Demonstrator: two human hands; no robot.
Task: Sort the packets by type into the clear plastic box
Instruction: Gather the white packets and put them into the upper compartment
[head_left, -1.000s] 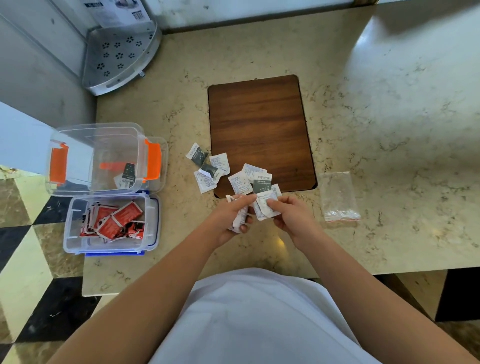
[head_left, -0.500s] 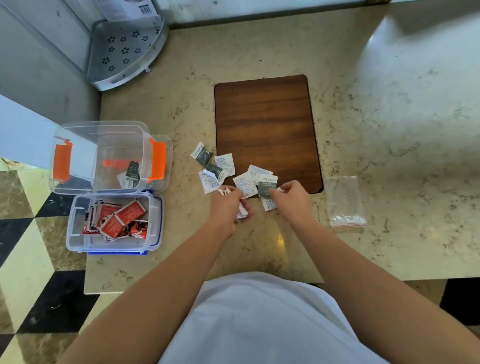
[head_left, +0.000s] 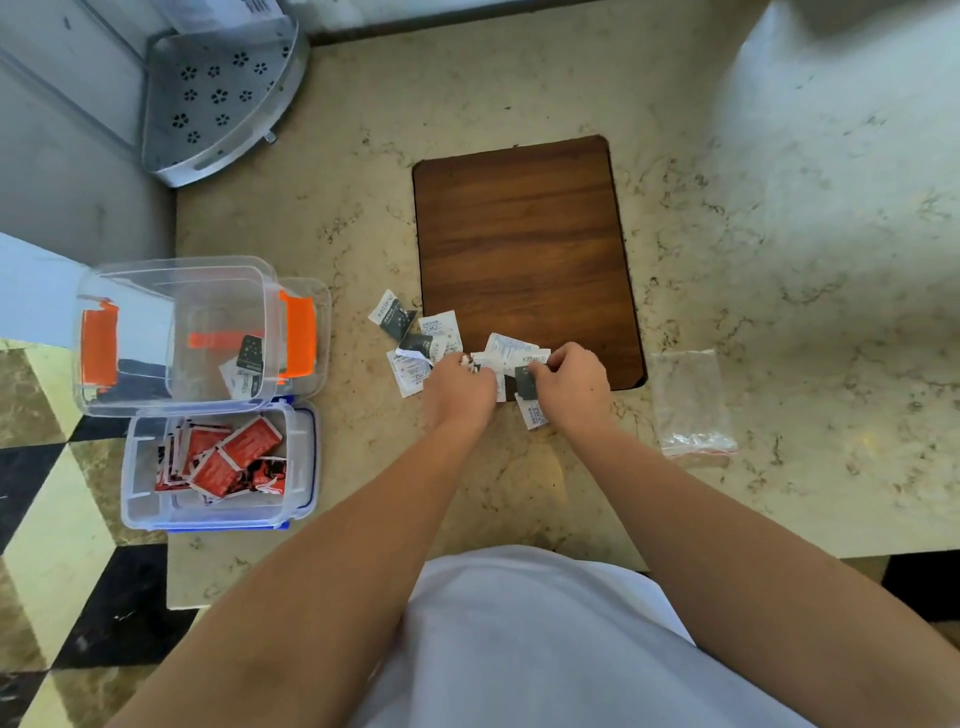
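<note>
Several small white and dark grey packets (head_left: 415, 338) lie on the marble counter at the near edge of a brown wooden board (head_left: 524, 249). My left hand (head_left: 460, 389) is closed around a bunch of white packets. My right hand (head_left: 574, 384) pinches a dark grey packet (head_left: 525, 383) beside it, with a white one just under it. At the counter's left edge stand two clear plastic boxes: the far one (head_left: 130, 291), with orange clips, holds a couple of white and grey packets; the near one (head_left: 140, 499), with blue trim, holds several red packets (head_left: 223, 457).
An empty clear zip bag (head_left: 691, 400) lies to the right of my hands. A grey perforated corner shelf (head_left: 218, 93) stands at the far left by the wall. The counter edge drops to a checkered floor on the left and in front.
Both hands have moved away from my body onto the pile at the board's edge. The right hand now pinches a dark grey packet instead of a white one.
</note>
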